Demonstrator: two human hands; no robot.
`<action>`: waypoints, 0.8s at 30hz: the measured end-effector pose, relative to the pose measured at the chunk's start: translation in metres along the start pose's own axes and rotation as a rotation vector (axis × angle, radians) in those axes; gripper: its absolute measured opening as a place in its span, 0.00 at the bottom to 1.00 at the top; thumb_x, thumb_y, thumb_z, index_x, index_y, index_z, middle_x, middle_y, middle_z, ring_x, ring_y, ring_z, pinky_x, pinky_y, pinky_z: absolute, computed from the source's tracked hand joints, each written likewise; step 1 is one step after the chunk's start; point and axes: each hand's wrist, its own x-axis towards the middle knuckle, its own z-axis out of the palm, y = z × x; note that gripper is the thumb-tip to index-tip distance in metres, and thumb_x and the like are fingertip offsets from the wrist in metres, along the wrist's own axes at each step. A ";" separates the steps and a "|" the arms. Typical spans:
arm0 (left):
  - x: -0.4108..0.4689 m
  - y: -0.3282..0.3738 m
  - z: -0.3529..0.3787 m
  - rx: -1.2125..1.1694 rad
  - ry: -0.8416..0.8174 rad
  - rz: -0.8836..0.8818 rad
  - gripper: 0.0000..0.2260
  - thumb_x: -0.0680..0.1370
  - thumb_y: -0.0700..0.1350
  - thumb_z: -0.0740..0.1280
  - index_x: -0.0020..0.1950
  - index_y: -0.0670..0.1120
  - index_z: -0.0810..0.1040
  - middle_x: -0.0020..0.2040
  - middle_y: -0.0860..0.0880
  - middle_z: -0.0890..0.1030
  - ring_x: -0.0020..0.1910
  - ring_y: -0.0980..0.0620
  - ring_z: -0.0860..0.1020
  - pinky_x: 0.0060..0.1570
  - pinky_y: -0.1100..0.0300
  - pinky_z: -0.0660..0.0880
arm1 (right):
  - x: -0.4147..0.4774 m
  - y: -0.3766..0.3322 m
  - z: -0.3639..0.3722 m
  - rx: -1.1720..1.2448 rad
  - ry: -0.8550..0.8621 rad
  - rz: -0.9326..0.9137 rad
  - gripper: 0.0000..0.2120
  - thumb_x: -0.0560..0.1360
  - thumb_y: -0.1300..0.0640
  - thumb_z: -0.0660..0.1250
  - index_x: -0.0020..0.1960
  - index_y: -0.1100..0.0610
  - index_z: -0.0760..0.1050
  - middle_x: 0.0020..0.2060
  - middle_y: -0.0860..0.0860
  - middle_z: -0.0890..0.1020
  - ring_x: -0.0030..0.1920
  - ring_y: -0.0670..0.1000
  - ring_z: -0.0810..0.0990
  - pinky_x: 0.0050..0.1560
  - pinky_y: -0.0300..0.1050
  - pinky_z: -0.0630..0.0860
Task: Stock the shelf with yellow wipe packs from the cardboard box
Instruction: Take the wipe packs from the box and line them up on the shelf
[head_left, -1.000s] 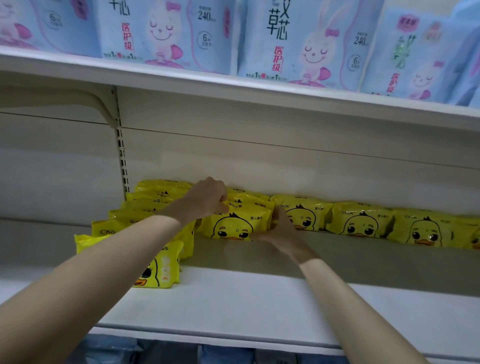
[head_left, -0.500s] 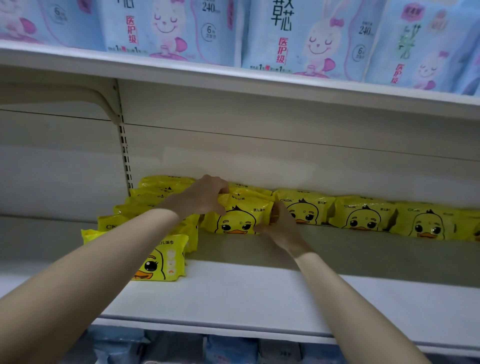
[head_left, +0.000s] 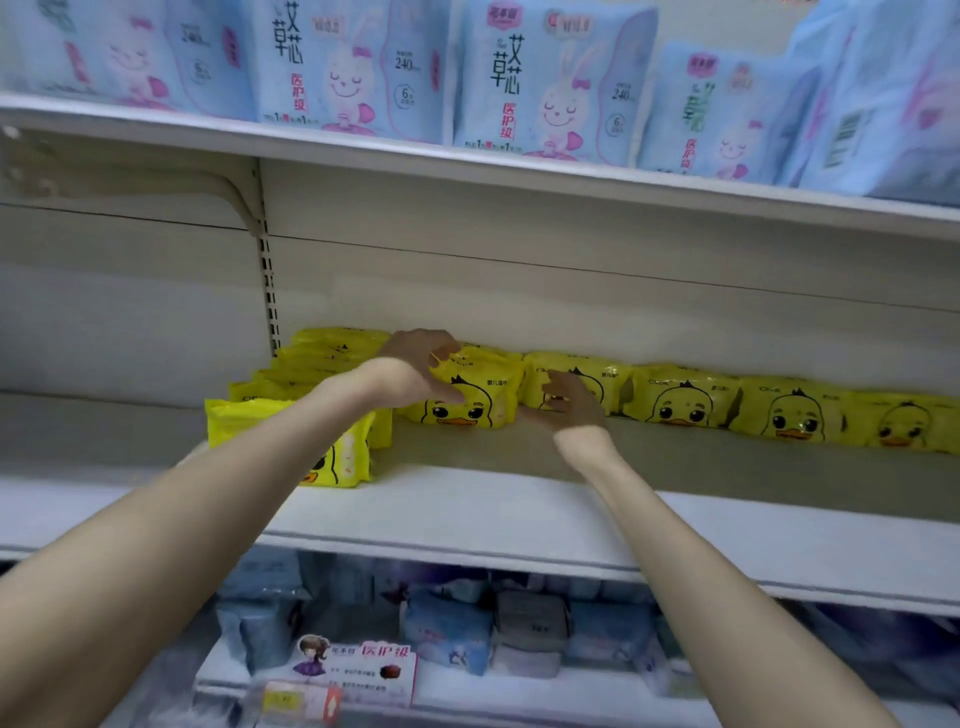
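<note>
A row of yellow wipe packs with duck faces (head_left: 680, 400) stands along the back of the white middle shelf (head_left: 467, 509). More of them sit in a front-to-back line at the left (head_left: 291, 415). My left hand (head_left: 415, 364) grips the top left corner of one upright yellow wipe pack (head_left: 478, 400), fingers over its top and thumb on its front. My right hand (head_left: 569, 402) hovers just right of that pack with fingers loosely spread, in front of the neighbouring pack, holding nothing. The cardboard box is out of view.
Large pale blue packs with a rabbit print (head_left: 545, 83) fill the upper shelf. A shelf bracket and slotted upright (head_left: 265, 270) stand at the left rear. The lower shelf holds blue and grey packs (head_left: 524, 629) and a pink label card (head_left: 358, 670).
My right hand has let go of the pack's right end and drawn back slightly to the right. My left hand stays on the pack. The view has tilted down.
</note>
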 end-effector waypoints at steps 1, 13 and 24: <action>-0.010 0.008 0.004 -0.025 0.016 0.001 0.28 0.66 0.46 0.78 0.64 0.46 0.74 0.57 0.48 0.78 0.52 0.52 0.76 0.47 0.64 0.69 | -0.010 -0.002 -0.008 -0.003 -0.031 -0.006 0.28 0.69 0.61 0.75 0.65 0.57 0.69 0.54 0.50 0.75 0.50 0.48 0.77 0.48 0.37 0.72; -0.154 0.095 0.082 -0.275 -0.026 -0.023 0.32 0.66 0.47 0.78 0.67 0.44 0.72 0.57 0.48 0.79 0.54 0.52 0.78 0.55 0.60 0.74 | -0.159 0.008 -0.114 0.029 -0.052 -0.010 0.23 0.73 0.52 0.71 0.65 0.54 0.70 0.58 0.51 0.78 0.55 0.49 0.78 0.54 0.50 0.79; -0.246 0.114 0.203 -0.464 -0.178 -0.157 0.33 0.65 0.48 0.78 0.67 0.44 0.71 0.56 0.48 0.79 0.55 0.53 0.78 0.58 0.59 0.74 | -0.274 0.096 -0.168 0.057 -0.061 0.179 0.19 0.73 0.55 0.71 0.63 0.56 0.72 0.49 0.48 0.81 0.49 0.45 0.80 0.46 0.43 0.78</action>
